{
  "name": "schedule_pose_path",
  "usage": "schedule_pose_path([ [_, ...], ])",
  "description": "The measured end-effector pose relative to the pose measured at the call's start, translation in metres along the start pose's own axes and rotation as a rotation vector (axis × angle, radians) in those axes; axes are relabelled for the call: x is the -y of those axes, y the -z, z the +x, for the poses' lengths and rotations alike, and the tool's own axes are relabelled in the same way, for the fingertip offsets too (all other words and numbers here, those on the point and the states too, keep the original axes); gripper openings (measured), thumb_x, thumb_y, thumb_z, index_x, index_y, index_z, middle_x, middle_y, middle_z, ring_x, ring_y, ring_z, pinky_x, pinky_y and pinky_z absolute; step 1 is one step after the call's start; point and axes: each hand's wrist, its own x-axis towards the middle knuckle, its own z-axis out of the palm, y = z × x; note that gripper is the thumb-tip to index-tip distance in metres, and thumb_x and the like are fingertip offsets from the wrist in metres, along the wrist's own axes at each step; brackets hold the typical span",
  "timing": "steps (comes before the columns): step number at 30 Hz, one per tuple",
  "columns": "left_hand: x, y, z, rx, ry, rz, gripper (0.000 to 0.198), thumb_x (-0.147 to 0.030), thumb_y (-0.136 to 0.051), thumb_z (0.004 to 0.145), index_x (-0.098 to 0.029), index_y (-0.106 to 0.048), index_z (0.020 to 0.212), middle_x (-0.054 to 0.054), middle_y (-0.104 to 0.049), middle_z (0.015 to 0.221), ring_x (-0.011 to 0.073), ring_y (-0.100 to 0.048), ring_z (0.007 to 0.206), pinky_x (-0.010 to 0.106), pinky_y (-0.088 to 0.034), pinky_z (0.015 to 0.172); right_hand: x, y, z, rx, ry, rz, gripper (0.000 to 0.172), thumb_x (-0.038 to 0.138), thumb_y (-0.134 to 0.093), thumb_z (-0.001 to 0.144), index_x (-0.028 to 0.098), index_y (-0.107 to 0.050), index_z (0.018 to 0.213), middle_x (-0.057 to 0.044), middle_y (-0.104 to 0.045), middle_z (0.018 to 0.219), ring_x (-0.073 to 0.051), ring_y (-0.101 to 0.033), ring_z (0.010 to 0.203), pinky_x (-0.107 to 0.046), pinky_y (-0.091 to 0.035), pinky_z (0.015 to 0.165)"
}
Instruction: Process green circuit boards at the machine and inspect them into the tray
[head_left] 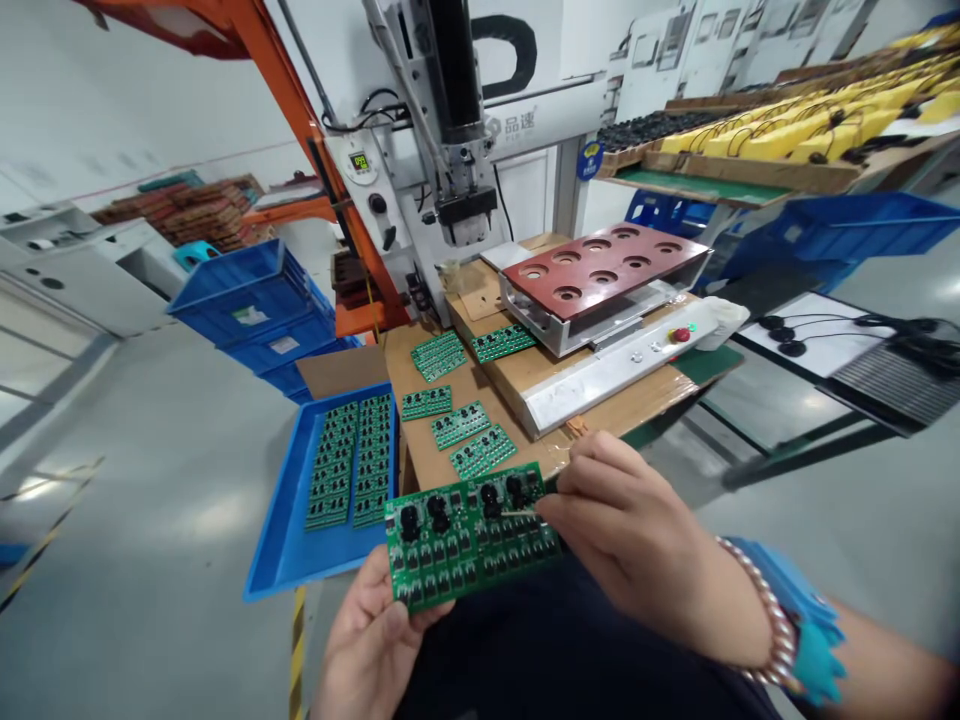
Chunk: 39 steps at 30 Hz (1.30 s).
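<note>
A green circuit board (474, 540) with black round parts along its upper half is tilted toward me in front of my body. My left hand (382, 625) grips it at the lower left corner, thumb on the front. My right hand (637, 535) is closed in a pinch around a thin pale stick (517, 513), whose tip lies against the board near a black part. What the stick is made of I cannot tell. Beyond the board, several more circuit boards (484, 452) lie on the brown worktable (411, 440).
A blue tray (274, 545) with rows of boards stands at the left, near stacked blue crates (240, 290). On the worktable stands a machine with a red-brown fixture plate (607, 268) and a control bar (600, 370). At the right, a side table (802, 340) holds black cables.
</note>
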Motion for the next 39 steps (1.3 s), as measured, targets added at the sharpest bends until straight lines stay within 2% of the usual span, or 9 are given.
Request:
schedule_pose_path([
  [11, -0.003, -0.018, -0.005, -0.123, -0.002, 0.001, 0.040, -0.025, -0.085, 0.050, -0.023, -0.073, 0.088, 0.003, -0.077, 0.084, 0.0173, -0.069, 0.065, 0.023, -0.058, 0.056, -0.003, 0.002, 0.000, -0.018, 0.002, 0.001, 0.021, 0.002, -0.046, 0.081, 0.014, -0.062, 0.088, -0.005, -0.051, 0.071, -0.015, -0.037, 0.071, -0.031, -0.036, 0.066],
  [21, 0.002, -0.004, -0.002, -0.127, -0.004, -0.017, 0.040, -0.024, -0.083, 0.053, -0.025, -0.073, 0.092, 0.004, -0.077, 0.087, 0.0209, -0.070, 0.071, 0.027, -0.059, 0.059, -0.004, 0.002, 0.001, -0.028, 0.000, -0.008, 0.020, 0.002, -0.046, 0.081, 0.013, -0.062, 0.086, -0.004, -0.049, 0.069, -0.014, -0.035, 0.070, -0.031, -0.034, 0.064],
  [24, 0.002, -0.001, -0.002, -0.081, -0.010, -0.005, 0.040, -0.022, -0.082, 0.055, -0.026, -0.073, 0.093, 0.005, -0.077, 0.088, 0.0223, -0.070, 0.072, 0.029, -0.060, 0.059, -0.004, 0.003, 0.000, -0.016, -0.010, -0.014, 0.019, 0.002, -0.046, 0.081, 0.013, -0.061, 0.085, -0.004, -0.048, 0.069, -0.014, -0.034, 0.070, -0.031, -0.034, 0.064],
  [30, 0.001, -0.004, -0.005, -0.150, -0.018, -0.011, 0.040, -0.024, -0.082, 0.056, -0.026, -0.072, 0.095, 0.003, -0.077, 0.087, 0.0196, -0.070, 0.071, 0.025, -0.058, 0.060, -0.006, 0.007, -0.002, -0.035, -0.032, -0.026, 0.019, 0.003, -0.047, 0.081, 0.014, -0.061, 0.087, -0.004, -0.049, 0.071, -0.015, -0.037, 0.072, -0.031, -0.034, 0.065],
  [39, 0.001, -0.006, -0.006, -0.146, -0.028, -0.002, 0.046, -0.023, -0.084, 0.051, -0.025, -0.073, 0.096, 0.003, -0.077, 0.083, 0.0185, -0.070, 0.067, 0.024, -0.058, 0.058, -0.004, 0.007, 0.000, -0.027, -0.011, -0.044, 0.020, 0.003, -0.046, 0.081, 0.014, -0.062, 0.085, -0.004, -0.049, 0.069, -0.015, -0.036, 0.071, -0.031, -0.034, 0.065],
])
